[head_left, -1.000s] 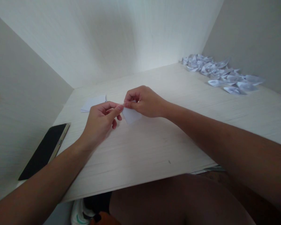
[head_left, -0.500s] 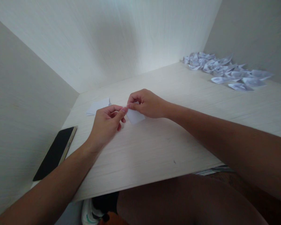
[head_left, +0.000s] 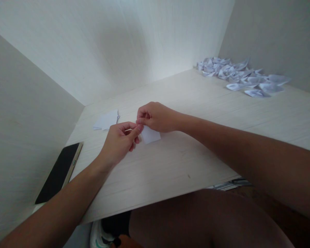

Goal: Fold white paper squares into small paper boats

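Observation:
A small white folded paper sits just above the pale wooden desk, pinched between both hands. My left hand grips its left corner with thumb and forefinger, the other fingers curled. My right hand is closed over the paper's top edge, fingers pressed together. The two hands touch at the fingertips. Much of the paper is hidden under my right hand.
A few flat white paper sheets lie behind my left hand. A black phone rests at the desk's left edge by the side wall. Several folded paper shapes are heaped at the far right corner. My knee shows below the desk's front edge.
Both hands keep the same pinch on the paper, which now lies a little flatter and lower. The view has shifted slightly; nothing else on the desk has moved.

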A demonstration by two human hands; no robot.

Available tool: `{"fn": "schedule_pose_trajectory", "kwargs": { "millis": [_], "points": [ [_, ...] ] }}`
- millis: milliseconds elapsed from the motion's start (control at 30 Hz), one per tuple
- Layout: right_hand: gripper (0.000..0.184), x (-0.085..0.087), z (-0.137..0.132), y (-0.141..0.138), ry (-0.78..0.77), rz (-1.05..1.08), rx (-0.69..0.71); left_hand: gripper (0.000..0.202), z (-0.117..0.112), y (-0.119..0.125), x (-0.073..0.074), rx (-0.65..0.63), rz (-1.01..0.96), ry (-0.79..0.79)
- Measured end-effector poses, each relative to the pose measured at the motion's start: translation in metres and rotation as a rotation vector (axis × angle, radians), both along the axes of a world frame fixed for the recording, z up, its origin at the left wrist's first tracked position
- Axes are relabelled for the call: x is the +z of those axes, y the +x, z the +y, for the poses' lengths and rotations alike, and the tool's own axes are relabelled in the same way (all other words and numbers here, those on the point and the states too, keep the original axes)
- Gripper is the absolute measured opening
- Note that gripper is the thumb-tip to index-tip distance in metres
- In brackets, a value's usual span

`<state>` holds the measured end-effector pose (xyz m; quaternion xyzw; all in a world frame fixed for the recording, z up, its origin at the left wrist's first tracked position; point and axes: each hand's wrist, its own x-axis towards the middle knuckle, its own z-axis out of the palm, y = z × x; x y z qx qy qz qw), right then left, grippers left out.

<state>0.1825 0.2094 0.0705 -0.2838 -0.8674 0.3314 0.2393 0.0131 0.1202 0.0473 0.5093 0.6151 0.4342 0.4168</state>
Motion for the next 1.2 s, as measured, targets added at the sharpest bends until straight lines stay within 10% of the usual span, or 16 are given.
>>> {"fn": "schedule_pose_trajectory", "kwargs": {
  "millis": [433, 867, 1200],
  "points": [
    [0.015, -0.003, 0.003, -0.002, -0.005, -0.034, -0.058, 0.046, -0.001, 0.007, -0.002, -0.02, -0.076, -0.04],
    [0.026, 0.011, 0.042, 0.027, -0.083, 0.309, -0.432, 0.032, -0.009, 0.013, -0.002, -0.152, 0.089, -0.12],
    [0.021, 0.007, 0.019, 0.012, -0.097, 0.227, -0.181, 0.046, -0.005, 0.023, -0.003, 0.072, -0.316, 0.118]
  ]
}}
